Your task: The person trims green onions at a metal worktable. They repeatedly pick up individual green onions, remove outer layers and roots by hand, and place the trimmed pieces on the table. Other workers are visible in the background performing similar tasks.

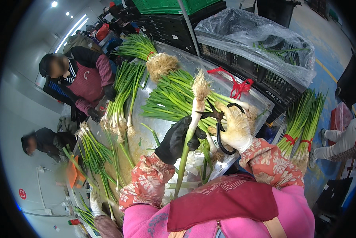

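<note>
My left hand, in a black glove, grips a single leek stalk with its shaggy roots pointing away from me. Its green end hangs down in front of my apron. In a stained pale glove, my right hand holds black-handled scissors. Their blades are spread, with the tips against or just beside the white part of the stalk; contact is unclear. Behind both hands a pile of leeks lies on the metal table. Leek scraps are scattered beneath my hands.
A red-tied leek bunch lies at the table's far end. Red ties lie near a plastic-lined black crate. Tied bunches stand at right. Co-workers handle leeks at left; another person's gloved hand is lower left.
</note>
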Demonstrator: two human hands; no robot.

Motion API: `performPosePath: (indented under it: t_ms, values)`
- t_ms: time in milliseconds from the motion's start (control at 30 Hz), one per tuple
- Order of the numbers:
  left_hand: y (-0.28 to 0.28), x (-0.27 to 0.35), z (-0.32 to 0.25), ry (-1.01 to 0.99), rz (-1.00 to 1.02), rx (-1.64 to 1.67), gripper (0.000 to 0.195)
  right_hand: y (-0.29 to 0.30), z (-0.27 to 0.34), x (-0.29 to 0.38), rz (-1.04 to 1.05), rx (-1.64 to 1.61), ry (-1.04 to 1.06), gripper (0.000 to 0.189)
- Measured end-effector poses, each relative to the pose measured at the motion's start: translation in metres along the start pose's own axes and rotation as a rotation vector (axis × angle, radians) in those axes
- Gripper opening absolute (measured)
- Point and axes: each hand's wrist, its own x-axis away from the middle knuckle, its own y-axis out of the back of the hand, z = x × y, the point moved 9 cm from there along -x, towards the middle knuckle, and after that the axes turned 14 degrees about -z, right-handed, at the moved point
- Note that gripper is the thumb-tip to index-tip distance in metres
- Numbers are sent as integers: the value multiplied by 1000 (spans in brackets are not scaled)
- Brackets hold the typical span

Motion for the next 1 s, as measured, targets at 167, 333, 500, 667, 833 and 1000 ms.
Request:
performPosePath:
  t_ms: [167, 333, 500, 667, 833, 1000]
  values:
    - [0, -2, 8, 105, 16, 164, 42, -2, -7, -3, 10, 111, 8, 74]
    - [-2, -2, 13, 188, 49, 309, 46, -3, -18, -4, 40, 108, -30, 73]
    - [0, 2, 12, 108, -1, 109, 46, 3, -17, -13, -48, 99, 3, 72]
    - [-5, 8, 16, 204, 11, 183, 44, 23, -48, -33, -69, 16, -204, 66]
    - [-1, 5, 9, 148, -38, 108, 42, 15, -21, -16, 30, -18, 24, 65]
    - [-5, 6, 9, 108, -19, 49, 33, -3, -16, 7, 164, 7, -68, 66]
